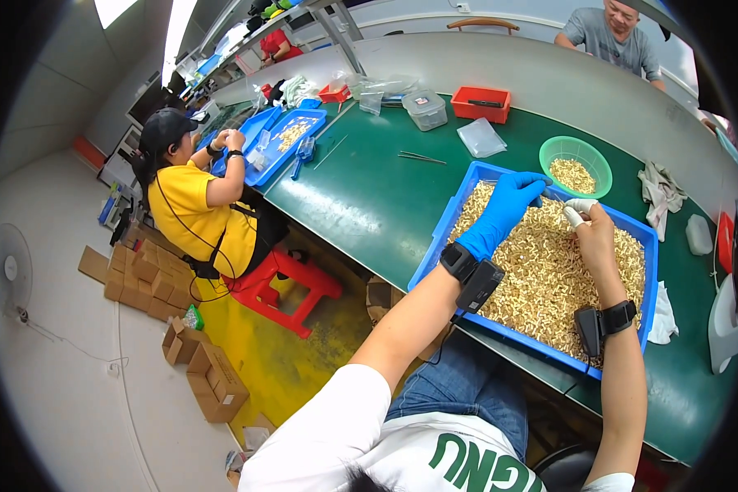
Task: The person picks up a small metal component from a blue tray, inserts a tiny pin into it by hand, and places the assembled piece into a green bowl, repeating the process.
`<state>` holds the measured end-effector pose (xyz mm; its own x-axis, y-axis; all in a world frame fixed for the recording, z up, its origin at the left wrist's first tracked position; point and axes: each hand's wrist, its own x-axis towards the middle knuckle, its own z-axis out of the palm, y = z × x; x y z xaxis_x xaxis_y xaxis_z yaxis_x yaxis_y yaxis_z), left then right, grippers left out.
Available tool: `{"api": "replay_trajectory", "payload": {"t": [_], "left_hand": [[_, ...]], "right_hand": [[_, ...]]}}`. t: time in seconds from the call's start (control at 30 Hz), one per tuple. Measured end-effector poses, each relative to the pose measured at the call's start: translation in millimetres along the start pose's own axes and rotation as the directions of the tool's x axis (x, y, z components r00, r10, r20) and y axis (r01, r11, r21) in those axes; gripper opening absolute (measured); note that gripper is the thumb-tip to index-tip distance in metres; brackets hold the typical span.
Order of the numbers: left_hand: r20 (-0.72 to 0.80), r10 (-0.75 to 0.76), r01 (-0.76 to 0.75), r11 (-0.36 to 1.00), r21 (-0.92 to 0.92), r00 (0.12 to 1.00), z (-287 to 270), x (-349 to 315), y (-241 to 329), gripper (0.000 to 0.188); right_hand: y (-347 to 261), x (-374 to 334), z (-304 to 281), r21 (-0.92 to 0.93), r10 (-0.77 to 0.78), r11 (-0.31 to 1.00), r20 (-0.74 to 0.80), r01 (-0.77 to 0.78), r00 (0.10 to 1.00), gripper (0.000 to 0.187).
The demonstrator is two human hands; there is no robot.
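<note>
Blue-gloved left hand (500,215) and white-finger-covered right hand (596,234) curl their fingers near each other; cannot tell whether either grips anything. Rectangular blue plastic tray (653,275), partly hidden beneath them, holds small gold-coloured pieces (533,283): short, bent, loosely heaped. Round pale-green plastic basket (599,164) holds similar ones.

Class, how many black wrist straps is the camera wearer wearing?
2. One black band-shaped wrist strap sits on the left forearm, near the thin blue glove; another black wrist strap circles the right forearm. None seems hidden.
</note>
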<state>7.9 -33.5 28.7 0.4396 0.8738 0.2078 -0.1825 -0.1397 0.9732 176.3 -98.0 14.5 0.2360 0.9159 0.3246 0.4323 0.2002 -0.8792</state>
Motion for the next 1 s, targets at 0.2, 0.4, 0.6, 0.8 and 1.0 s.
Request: {"api": "replay_trajectory", "payload": {"t": [0.2, 0.4, 0.6, 0.8, 1.0], "left_hand": [[0.044, -0.007, 0.005, 0.998, 0.064, 0.999, 0, 0, -1, 0.021], [0.026, 0.009, -0.008, 1.0, -0.018, 1.0, -1, -1, 1, 0.019], [0.035, 0.022, -0.022, 1.0, 0.012, 0.999, -2, 1, 1, 0.019], [0.064, 0.022, -0.027, 0.996, 0.08, 0.998, -2, 0, -1, 0.019], [0.039, 0.007, -0.008, 1.0, 0.017, 0.999, -3, 1, -3, 0.02]], "right_hand": [[-5, 0, -2, 0.01, -0.026, 1.0, 0.04, 0.025, 0.999, 0.013], [-11, -3, -3, -0.039, -0.141, 0.989, 0.08, 0.144, 0.987, 0.012], [-13, -3, -5, -0.047, -0.148, 0.987, 0.077, 0.152, 0.986, 0.011], [-16, -4, -6, -0.114, -0.171, 0.976, 0.106, 0.183, 0.979, 0.011], [-17, -4, -6, -0.134, -0.2, 0.968, 0.097, 0.212, 0.975, 0.011]]}}
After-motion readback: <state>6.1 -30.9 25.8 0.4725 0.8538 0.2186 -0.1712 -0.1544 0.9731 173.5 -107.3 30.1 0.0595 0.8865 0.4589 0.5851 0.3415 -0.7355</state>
